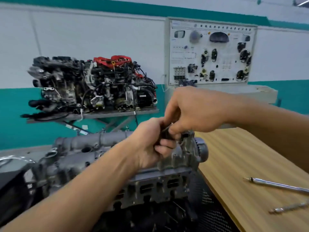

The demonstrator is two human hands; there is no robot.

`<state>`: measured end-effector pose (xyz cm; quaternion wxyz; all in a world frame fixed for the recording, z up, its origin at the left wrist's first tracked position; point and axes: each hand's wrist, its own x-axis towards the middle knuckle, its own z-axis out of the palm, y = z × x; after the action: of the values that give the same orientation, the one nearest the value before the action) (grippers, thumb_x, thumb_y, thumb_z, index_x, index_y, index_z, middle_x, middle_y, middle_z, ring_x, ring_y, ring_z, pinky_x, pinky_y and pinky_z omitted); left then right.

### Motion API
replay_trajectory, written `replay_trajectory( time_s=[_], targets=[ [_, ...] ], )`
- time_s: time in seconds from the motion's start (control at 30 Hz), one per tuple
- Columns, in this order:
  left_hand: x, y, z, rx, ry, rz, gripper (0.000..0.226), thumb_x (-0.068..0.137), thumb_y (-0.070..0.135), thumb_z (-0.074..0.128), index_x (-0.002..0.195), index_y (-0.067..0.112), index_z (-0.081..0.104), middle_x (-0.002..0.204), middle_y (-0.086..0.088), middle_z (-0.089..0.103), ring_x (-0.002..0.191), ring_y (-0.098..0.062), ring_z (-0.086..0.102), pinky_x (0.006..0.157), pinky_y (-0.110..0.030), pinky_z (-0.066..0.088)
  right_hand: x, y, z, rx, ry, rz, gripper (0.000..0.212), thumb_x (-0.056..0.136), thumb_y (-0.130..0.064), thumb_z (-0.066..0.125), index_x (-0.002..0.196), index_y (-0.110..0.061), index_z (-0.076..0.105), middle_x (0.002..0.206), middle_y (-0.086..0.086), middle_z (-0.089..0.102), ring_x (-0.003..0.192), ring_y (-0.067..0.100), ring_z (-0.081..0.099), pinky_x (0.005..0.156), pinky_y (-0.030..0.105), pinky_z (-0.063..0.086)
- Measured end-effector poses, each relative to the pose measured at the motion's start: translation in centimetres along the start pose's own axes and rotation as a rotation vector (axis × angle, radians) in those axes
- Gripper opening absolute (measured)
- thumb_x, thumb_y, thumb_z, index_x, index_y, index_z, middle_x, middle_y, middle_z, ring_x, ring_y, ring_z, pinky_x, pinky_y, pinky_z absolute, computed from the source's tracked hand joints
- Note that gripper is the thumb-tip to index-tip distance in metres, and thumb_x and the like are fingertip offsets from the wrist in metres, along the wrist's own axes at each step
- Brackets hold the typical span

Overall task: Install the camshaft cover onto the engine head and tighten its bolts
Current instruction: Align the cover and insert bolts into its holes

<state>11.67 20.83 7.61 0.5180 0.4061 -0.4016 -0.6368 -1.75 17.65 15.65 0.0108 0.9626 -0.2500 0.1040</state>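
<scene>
The grey camshaft cover point(80, 148) lies on top of the engine head point(158, 185) in the middle of the view. Above the cover's right end, my left hand point(150, 144) grips a small bunch of dark bolts point(165, 131) in its curled fingers. My right hand point(195, 111) reaches in from the right, and its fingertips pinch one bolt of that bunch. Most of the bolts are hidden between the two hands. A round timing gear point(203, 150) sits at the right end of the head.
A wooden table point(242, 156) at the right carries a long silver ratchet handle point(275, 185) and a short metal extension point(289, 207). A full engine point(93, 84) stands on a stand behind. An electrical training board point(212, 54) hangs on the back wall. Black mesh point(205, 198) lies below the head.
</scene>
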Motion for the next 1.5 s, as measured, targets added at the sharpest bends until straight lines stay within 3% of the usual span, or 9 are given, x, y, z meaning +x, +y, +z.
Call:
replay_trajectory(
  time_s=[0.17, 0.4, 0.5, 0.67, 0.83, 1.0, 1.17, 1.33, 1.5],
  targets=[
    [-2.0, 4.8, -3.9, -0.011, 0.091, 0.021, 0.033, 0.102, 0.023, 0.036, 0.075, 0.012, 0.051, 0.065, -0.001, 0.043, 0.038, -0.003, 0.026, 0.029, -0.010, 0.012, 4.9, -1.2, 0.0, 0.245, 0.188, -0.062, 0.017, 0.078, -0.017, 0.081, 0.094, -0.024, 0.080, 0.061, -0.015, 0.069, 0.056, -0.004, 0.058, 0.054, 0.009, 0.043],
    [-1.7, 6.5, -6.8, -0.072, 0.135, 0.046, 0.024, 0.092, 0.019, 0.045, 0.070, 0.015, 0.052, 0.054, 0.006, 0.032, 0.033, -0.002, 0.025, 0.027, -0.009, 0.012, 9.3, -1.2, 0.9, 0.646, 0.313, -0.063, 0.002, 0.083, -0.005, 0.077, 0.082, -0.006, 0.075, 0.067, 0.011, 0.074, 0.056, 0.017, 0.069, 0.060, 0.030, 0.060],
    [-0.7, 6.6, -8.6, 0.149, 0.322, 0.003, 0.039, 0.104, 0.035, 0.038, 0.072, 0.017, 0.049, 0.052, 0.008, 0.023, 0.033, -0.003, 0.020, 0.028, -0.012, 0.011, 10.2, 1.3, 2.1, 0.522, 0.286, -0.003, 0.010, 0.089, -0.014, 0.073, 0.084, -0.006, 0.074, 0.069, 0.009, 0.075, 0.062, 0.022, 0.073, 0.063, 0.035, 0.063],
    [0.4, 6.0, -12.2, 0.579, 0.543, -0.014, 0.029, 0.091, 0.020, 0.037, 0.083, 0.008, 0.062, 0.052, 0.004, 0.038, 0.042, -0.010, 0.027, 0.036, -0.016, 0.017, 10.5, 5.1, 6.9, 0.097, -0.031, 0.087, 0.011, 0.089, -0.021, 0.074, 0.087, -0.011, 0.075, 0.073, 0.002, 0.074, 0.065, 0.014, 0.072, 0.065, 0.028, 0.061],
    [1.5, 5.1, -14.3, 0.608, 0.533, -0.014, 0.024, 0.095, 0.012, 0.047, 0.084, 0.005, 0.067, 0.053, 0.003, 0.045, 0.043, -0.009, 0.032, 0.034, -0.018, 0.020, 11.0, 6.3, 10.2, 0.039, -0.129, 0.085, 0.009, 0.085, -0.021, 0.077, 0.085, -0.011, 0.077, 0.065, 0.001, 0.073, 0.048, 0.002, 0.062, 0.049, 0.010, 0.046],
    [2.2, 4.4, -14.9, 0.630, 0.417, 0.024, 0.019, 0.102, 0.015, 0.051, 0.096, 0.005, 0.066, 0.060, 0.002, 0.049, 0.044, -0.007, 0.031, 0.034, -0.015, 0.018, 11.7, 6.2, 11.5, 0.078, -0.089, 0.049, 0.012, 0.084, -0.026, 0.079, 0.077, -0.017, 0.076, 0.046, -0.023, 0.060, 0.048, -0.009, 0.057, 0.048, 0.006, 0.043],
    [2.8, 3.8, -14.8, 0.913, 0.435, 0.127, 0.039, 0.103, 0.037, 0.051, 0.077, 0.015, 0.069, 0.050, 0.008, 0.040, 0.042, -0.010, 0.029, 0.040, -0.020, 0.019, 12.0, 6.0, 12.5, -0.106, -0.106, -0.002, 0.040, 0.090, -0.040, 0.068, 0.060, -0.013, 0.068, 0.054, -0.001, 0.058, 0.046, 0.006, 0.048, 0.045, 0.015, 0.031],
    [3.2, 3.5, -15.0, 0.762, 0.422, 0.085, 0.035, 0.103, 0.034, 0.049, 0.082, 0.013, 0.066, 0.050, 0.007, 0.037, 0.046, -0.012, 0.025, 0.039, -0.020, 0.016, 11.9, 5.5, 11.5, -0.118, -0.211, 0.033, 0.058, 0.104, -0.038, 0.045, 0.050, -0.016, 0.044, 0.049, 0.000, 0.040, 0.044, 0.009, 0.041, 0.046, 0.020, 0.026],
    [3.6, 3.9, -15.1, 0.590, 0.430, 0.078, 0.021, 0.097, 0.015, 0.055, 0.096, 0.002, 0.072, 0.057, -0.001, 0.058, 0.043, -0.009, 0.031, 0.035, -0.014, 0.018, 11.9, 5.3, 10.1, -0.209, -0.386, 0.058, 0.043, 0.102, -0.031, 0.047, 0.064, -0.013, 0.057, 0.060, -0.001, 0.046, 0.059, 0.017, 0.046, 0.054, 0.029, 0.036]
  ],
)
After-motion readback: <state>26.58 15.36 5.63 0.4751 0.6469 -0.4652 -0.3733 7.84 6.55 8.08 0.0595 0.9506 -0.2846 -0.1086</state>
